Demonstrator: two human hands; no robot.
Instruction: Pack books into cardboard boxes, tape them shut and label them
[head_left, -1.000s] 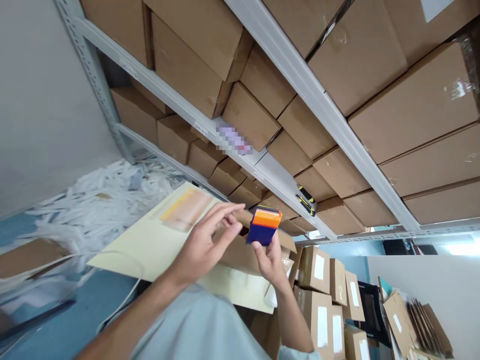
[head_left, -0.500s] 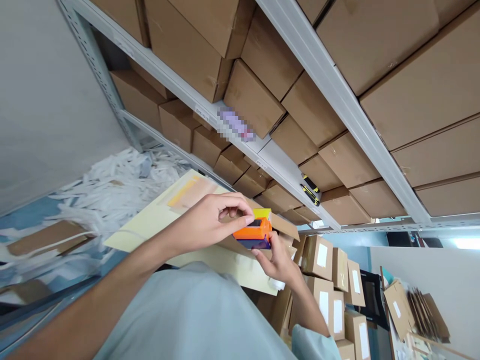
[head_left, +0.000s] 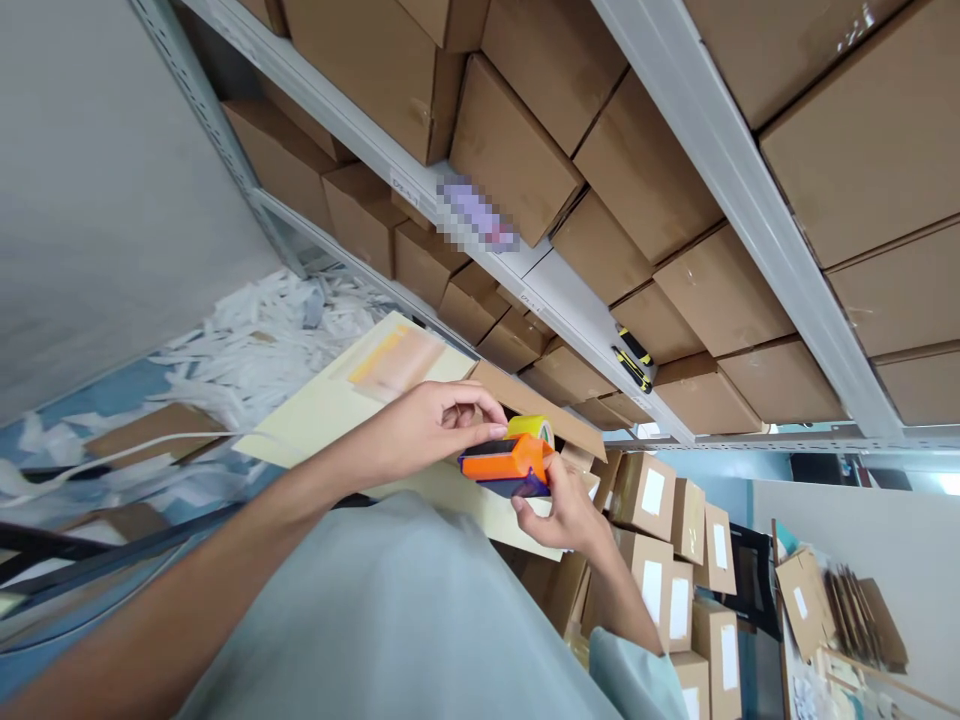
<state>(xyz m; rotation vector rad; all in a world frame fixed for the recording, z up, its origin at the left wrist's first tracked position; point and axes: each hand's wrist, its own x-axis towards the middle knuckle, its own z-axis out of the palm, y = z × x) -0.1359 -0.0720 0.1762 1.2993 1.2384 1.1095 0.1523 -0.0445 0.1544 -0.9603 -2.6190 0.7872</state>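
Note:
An orange and purple tape dispenser point(head_left: 501, 462) carries a roll of yellow tape point(head_left: 532, 428) on its far side. My right hand point(head_left: 566, 505) grips the dispenser at its right end, fingers behind it and thumb below. From the left comes my left hand point(head_left: 457, 420), its thumb and forefinger pinched together at the left edge of the roll. Whether a bit of tape is between those fingertips is too small to tell. Under both hands lies an open cardboard box point(head_left: 574, 425) on a pale yellow board point(head_left: 307, 410).
Shelves packed with cardboard boxes point(head_left: 645, 190) rise ahead; two yellow-black utility knives point(head_left: 634, 368) lie on one shelf edge. Labelled cartons point(head_left: 649, 495) are stacked at right. Shredded white paper point(head_left: 262, 340) covers the floor at left, with a white cable point(head_left: 142, 450) across it.
The dispenser has tilted in my right hand, showing more of the yellow roll. My left fingertips have closed together at the roll's edge. The view has shifted slightly.

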